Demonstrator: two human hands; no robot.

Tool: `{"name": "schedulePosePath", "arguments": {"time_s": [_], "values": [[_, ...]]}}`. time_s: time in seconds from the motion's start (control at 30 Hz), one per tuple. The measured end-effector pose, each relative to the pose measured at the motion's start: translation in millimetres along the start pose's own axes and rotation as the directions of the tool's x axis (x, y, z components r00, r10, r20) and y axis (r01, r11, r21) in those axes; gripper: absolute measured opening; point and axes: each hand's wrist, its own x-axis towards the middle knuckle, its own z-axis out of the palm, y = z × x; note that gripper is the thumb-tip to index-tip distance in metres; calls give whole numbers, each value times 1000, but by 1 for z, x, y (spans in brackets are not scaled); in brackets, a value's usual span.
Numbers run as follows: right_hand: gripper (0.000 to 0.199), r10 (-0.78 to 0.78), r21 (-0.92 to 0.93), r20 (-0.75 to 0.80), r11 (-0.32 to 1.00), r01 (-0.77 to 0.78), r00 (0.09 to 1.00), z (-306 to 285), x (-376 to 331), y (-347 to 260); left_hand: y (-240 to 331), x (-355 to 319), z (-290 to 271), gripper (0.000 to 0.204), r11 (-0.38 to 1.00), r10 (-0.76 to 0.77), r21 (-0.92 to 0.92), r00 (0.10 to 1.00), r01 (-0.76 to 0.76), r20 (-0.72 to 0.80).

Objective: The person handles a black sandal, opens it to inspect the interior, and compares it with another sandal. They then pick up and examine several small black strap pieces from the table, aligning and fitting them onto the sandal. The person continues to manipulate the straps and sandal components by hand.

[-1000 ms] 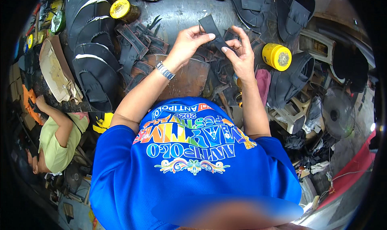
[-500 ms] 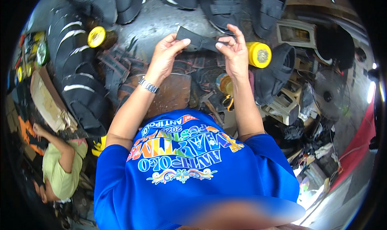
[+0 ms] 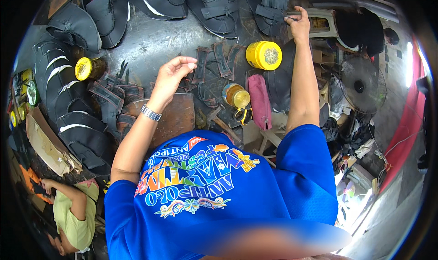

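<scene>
My left hand [image 3: 171, 76] hovers over the near middle of the worktable, holding nothing; its fingers are half curled, with the thumb slightly apart. A metal watch sits on that wrist. Stretched to the far right, my right hand [image 3: 299, 27] pinches a dark leather strip [image 3: 292, 17], seen almost edge-on. That hand is beside a black shoe upper [image 3: 269, 11] with a fringed flap and cross strap. Another black upper [image 3: 213, 9] lies to its left. Several dark leather straps [image 3: 223, 59] with reddish edges lie beyond and beside my left hand.
Yellow-lidded jars [image 3: 263, 55] stand on the table [image 3: 150, 39], near a glass jar [image 3: 236, 96], scissors [image 3: 244, 116], a hammer [image 3: 223, 123] and a maroon pouch [image 3: 259, 102]. Stacked black uppers [image 3: 57, 77] line the left. A person in yellow [image 3: 75, 214] sits lower left; a fan [image 3: 360, 84] stands right.
Both hands held a black leather strip before me; my left hand has let go. My right hand has moved far right with the strip. The view has shifted.
</scene>
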Motion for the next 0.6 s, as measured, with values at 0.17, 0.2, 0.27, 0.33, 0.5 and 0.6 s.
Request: {"name": "schedulePosePath", "arguments": {"time_s": [0.17,0.2,0.27,0.33,0.5,0.6], "values": [[74,43,-232,-178,969,-84,983,17,-4,1,-9,-6,-7,20,999,-17,37,1000,18,-22],[75,9,-269,-215,961,-68,977,17,-8,-5,-9,-7,-9,20,999,12,35,1000,-12,-20],[76,-103,-248,-265,968,36,959,13,-17,-21,-7,-10,-15,20,999,44,21,999,-44,-28],[70,-194,-249,-301,961,119,934,13,-35,-41,-6,-13,-24,22,995,92,43,994,-89,-61],[15,-270,234,248,949,212,931,37,-118,-91,-3,-18,-38,22,996,63,66,988,-54,-142],[18,-114,-1,566,990,139,816,59,-166,-111,-7,-19,-35,22,995,63,79,990,-53,-128]]}}
